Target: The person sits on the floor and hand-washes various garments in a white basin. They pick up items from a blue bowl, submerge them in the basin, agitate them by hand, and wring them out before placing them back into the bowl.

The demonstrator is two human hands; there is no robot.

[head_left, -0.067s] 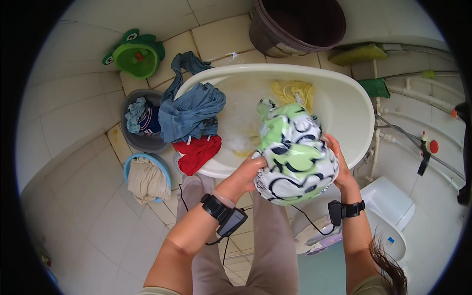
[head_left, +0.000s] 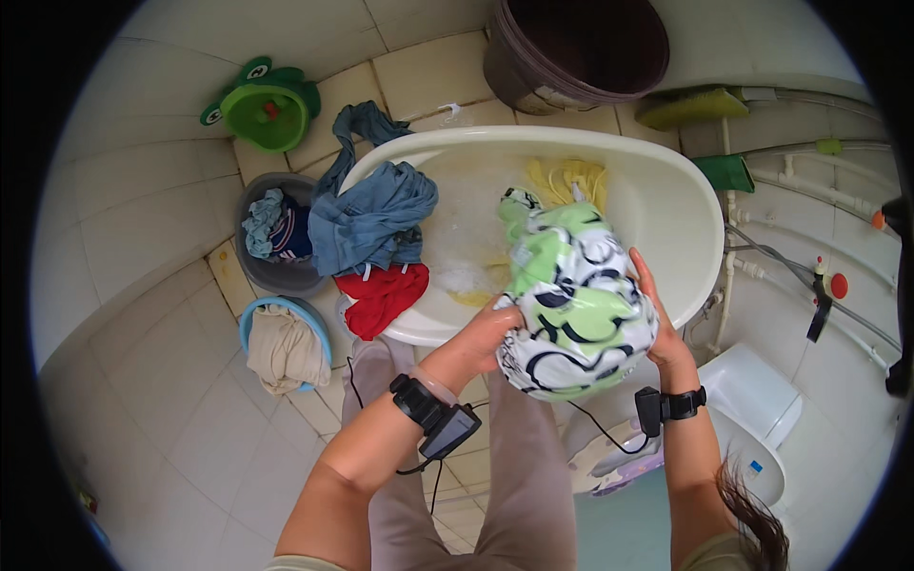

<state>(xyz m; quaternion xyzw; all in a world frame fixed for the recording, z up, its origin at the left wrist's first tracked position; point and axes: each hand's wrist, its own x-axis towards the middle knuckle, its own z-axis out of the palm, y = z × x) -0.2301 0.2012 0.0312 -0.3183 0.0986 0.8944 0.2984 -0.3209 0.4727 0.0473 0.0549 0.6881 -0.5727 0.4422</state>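
A wet green and white garment with black printed lines bulges between my hands above the near side of the white tub. My left hand grips the garment's left side, its fingers partly hidden in the folds. Along the right side, my right hand holds the cloth with its fingers stretched up the side. The garment's far end hangs into the tub, close to a yellow cloth in sudsy water. Blue denim clothing and a red cloth drape over the tub's left rim.
A grey basin with clothes and a blue-rimmed basin with beige cloth stand left. Behind the tub are a green frog-shaped container and a dark bucket. Pipes run along the right wall; a white toilet stands nearby.
The garment has shifted slightly right, and its bulge has changed shape a little. My left hand has moved slightly with it; the other clothes have stayed in place.
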